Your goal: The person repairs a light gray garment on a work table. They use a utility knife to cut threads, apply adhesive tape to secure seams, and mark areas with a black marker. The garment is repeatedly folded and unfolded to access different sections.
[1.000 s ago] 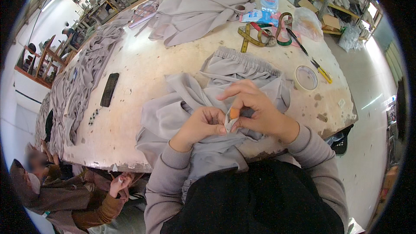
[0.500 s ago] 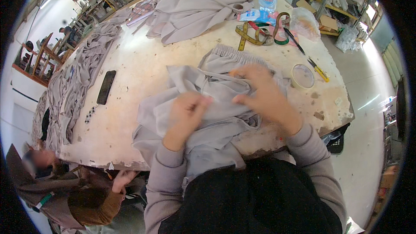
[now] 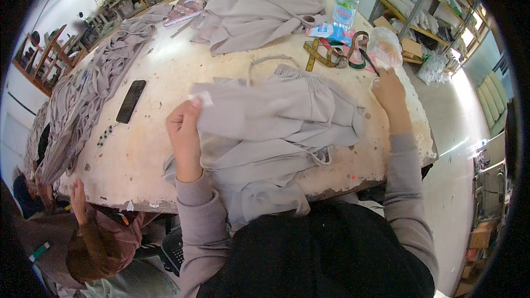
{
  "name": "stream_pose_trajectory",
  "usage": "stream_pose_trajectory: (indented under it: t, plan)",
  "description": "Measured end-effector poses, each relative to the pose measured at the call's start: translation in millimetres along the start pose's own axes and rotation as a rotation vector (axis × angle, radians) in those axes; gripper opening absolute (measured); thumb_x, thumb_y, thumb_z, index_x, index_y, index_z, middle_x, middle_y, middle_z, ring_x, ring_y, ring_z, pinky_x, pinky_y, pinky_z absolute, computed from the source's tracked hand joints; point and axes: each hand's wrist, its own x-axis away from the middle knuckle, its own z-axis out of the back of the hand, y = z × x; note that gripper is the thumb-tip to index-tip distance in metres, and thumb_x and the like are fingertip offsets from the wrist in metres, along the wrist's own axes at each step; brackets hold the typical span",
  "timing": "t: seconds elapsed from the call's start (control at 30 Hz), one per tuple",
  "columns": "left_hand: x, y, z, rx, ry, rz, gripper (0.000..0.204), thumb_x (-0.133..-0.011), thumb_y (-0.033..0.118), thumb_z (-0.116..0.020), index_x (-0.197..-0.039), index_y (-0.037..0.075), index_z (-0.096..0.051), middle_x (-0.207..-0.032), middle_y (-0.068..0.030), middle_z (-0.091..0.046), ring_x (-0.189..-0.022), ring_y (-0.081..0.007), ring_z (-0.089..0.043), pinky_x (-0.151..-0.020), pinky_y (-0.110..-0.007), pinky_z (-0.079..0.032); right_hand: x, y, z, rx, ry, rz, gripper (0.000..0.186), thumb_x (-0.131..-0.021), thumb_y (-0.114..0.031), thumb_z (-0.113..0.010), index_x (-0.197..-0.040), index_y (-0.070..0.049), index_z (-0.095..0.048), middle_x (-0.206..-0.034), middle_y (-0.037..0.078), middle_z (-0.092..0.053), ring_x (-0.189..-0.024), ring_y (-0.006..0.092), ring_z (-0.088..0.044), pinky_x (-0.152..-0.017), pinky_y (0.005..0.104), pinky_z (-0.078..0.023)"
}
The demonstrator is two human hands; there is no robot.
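Observation:
A light grey garment (image 3: 259,116) with a gathered elastic waist lies spread over the near middle of the table. My left hand (image 3: 185,135) is closed at its left end, pinching a corner of the cloth with a small white piece (image 3: 203,98) at the fingertips. Over at the right, my right hand (image 3: 391,96) reaches down beside the tape roll (image 3: 374,89), mostly covering it. Its fingertips are next to a black pen-like tool (image 3: 369,59) and a clear plastic bag (image 3: 385,47). What those fingers hold, if anything, is hidden.
Beyond the garment lie a grey cloth pile (image 3: 256,19), a yellow measuring tape (image 3: 320,55) and a water bottle (image 3: 345,8). A black phone (image 3: 131,102) rests at left, near more heaped cloth (image 3: 91,88). Another person's hand (image 3: 80,201) is at the table's lower left edge.
My left hand has moved left with the garment's corner, spreading the cloth out. My right hand has left the garment and gone right, to the tape roll, where the yellow snips are now covered.

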Motion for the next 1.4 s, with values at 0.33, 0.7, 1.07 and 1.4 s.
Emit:
stream_pose_trajectory:
  t: [0.33,0.7,1.07,1.4]
  plan:
    - [7.4,1.4,-11.8,0.013,-0.420,0.391,0.038,-0.083,0.028,-0.063,-0.104,-0.004,-0.060,-0.085,-0.0035,-0.062,-0.078,-0.0066,-0.053,-0.069,-0.019,-0.041,-22.9,-150.8,-11.1,-0.350,-0.179,0.415,0.032,-0.070,-0.028,-0.070,-0.092,-0.005,-0.066,-0.083,0.012,-0.062,-0.083,0.0283,-0.059,-0.072,0.0363,-0.045]
    - [5.6,-20.5,-29.2,0.118,-0.252,0.484,0.036,-0.083,0.010,-0.059,-0.117,0.000,-0.051,-0.090,-0.0033,-0.059,-0.080,-0.0090,-0.054,-0.070,-0.021,-0.044,44.3,-152.9,53.4,-0.898,-0.367,0.669,0.039,-0.073,-0.030,-0.070,-0.105,-0.008,-0.063,-0.096,0.010,-0.061,-0.094,0.0261,-0.057,-0.085,0.0362,-0.041]
    - [-3.4,-21.3,-22.8,0.139,-0.119,0.542,0.032,-0.082,0.008,-0.058,-0.113,0.000,-0.053,-0.085,-0.0025,-0.059,-0.073,-0.0084,-0.055,-0.064,-0.022,-0.045,20.9,-77.1,22.6,-1.059,-0.645,0.495,0.029,-0.074,-0.020,-0.073,-0.094,-0.002,-0.062,-0.086,0.002,-0.061,-0.078,0.0121,-0.056,-0.072,0.0256,-0.044]
    - [-4.1,-17.5,-27.1,0.133,-0.115,0.554,0.030,-0.083,0.008,-0.056,-0.111,-0.001,-0.053,-0.086,-0.0036,-0.059,-0.073,-0.0100,-0.057,-0.063,-0.023,-0.047,23.2,-77.6,27.5,-1.392,-0.825,0.086,0.021,-0.089,-0.023,-0.059,-0.094,-0.003,-0.062,-0.070,-0.004,-0.054,-0.059,0.0038,-0.046,-0.053,0.0190,-0.036]
